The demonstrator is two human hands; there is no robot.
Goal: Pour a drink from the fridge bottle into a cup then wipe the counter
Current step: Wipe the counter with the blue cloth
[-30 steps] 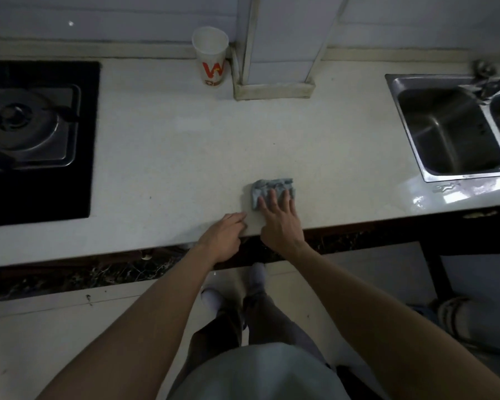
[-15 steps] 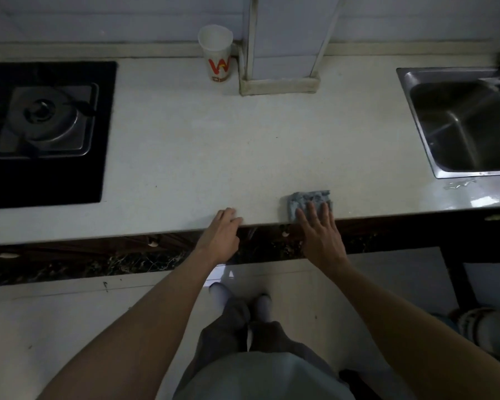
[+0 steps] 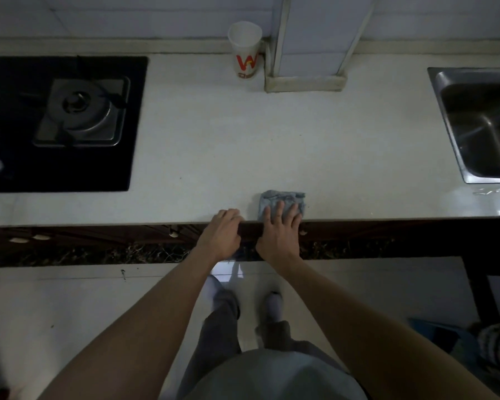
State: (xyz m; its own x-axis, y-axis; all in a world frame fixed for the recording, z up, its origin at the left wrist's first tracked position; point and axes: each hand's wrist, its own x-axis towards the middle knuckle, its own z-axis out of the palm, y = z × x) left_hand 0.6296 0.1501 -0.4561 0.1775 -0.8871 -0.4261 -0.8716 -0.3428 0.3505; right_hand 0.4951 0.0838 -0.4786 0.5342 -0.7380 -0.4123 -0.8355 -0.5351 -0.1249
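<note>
A small grey cloth (image 3: 282,199) lies at the front edge of the white counter (image 3: 214,140). My right hand (image 3: 280,232) presses flat on it with straight, spread fingers. Just left of it, my left hand (image 3: 221,235) rests at the counter's front edge, its fingers bent over the edge and holding nothing. A white paper cup (image 3: 245,50) with a red W stands upright at the back of the counter, against the wall. No bottle is in view.
A black gas hob (image 3: 58,122) with a steel burner fills the counter's left part. A steel sink (image 3: 482,125) is set in at the right. A tiled pillar (image 3: 306,53) stands at the back, right of the cup. My feet are on the pale floor below.
My right hand slid the cloth right along the front edge, then back left toward my left hand. The left hand stayed at the edge and its fingers bent more. The view shifted.
</note>
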